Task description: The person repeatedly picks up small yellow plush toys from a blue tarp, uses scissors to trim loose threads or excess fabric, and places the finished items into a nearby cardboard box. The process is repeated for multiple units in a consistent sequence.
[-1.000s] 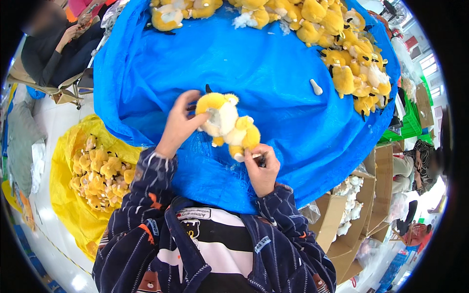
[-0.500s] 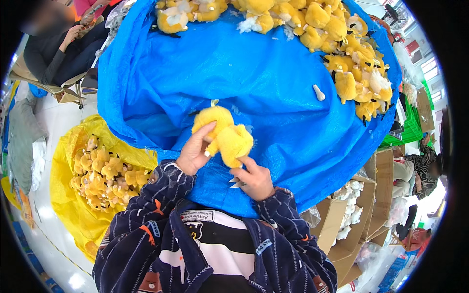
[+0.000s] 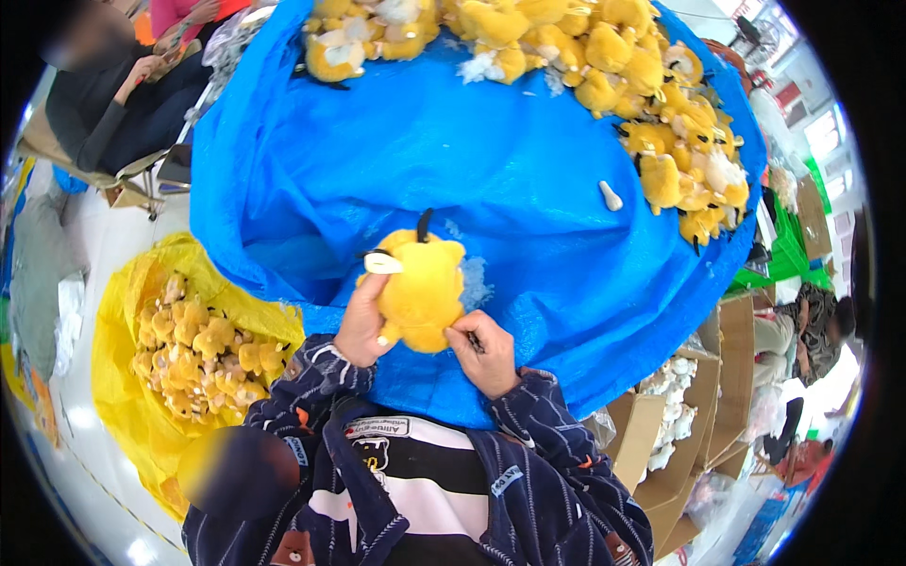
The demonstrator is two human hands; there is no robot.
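Note:
A yellow plush toy (image 3: 422, 297) with dark tufts and a white, beak-like part is held over the near edge of the blue sheet. My left hand (image 3: 360, 325) grips it along its left side, thumb near the white part. At its lower right edge, my right hand (image 3: 488, 354) pinches the plush with thumb and forefinger. A small dark bit shows between the right fingers; the pointed blades seen earlier are hidden now. White stuffing fluff (image 3: 478, 281) lies on the sheet just right of the toy.
Many similar plush toys (image 3: 609, 47) are heaped along the far and right sides of the blue sheet (image 3: 396, 141). A small white piece (image 3: 611, 196) lies nearer. On the left stands a yellow bag (image 3: 118, 349) of plush toys; cardboard boxes (image 3: 632, 429) stand right. Another person (image 3: 123, 104) sits far left.
The plush toy has been turned over, so its dark tufts and white part now show. My left hand has shifted its grip, and the blades below my right hand no longer show.

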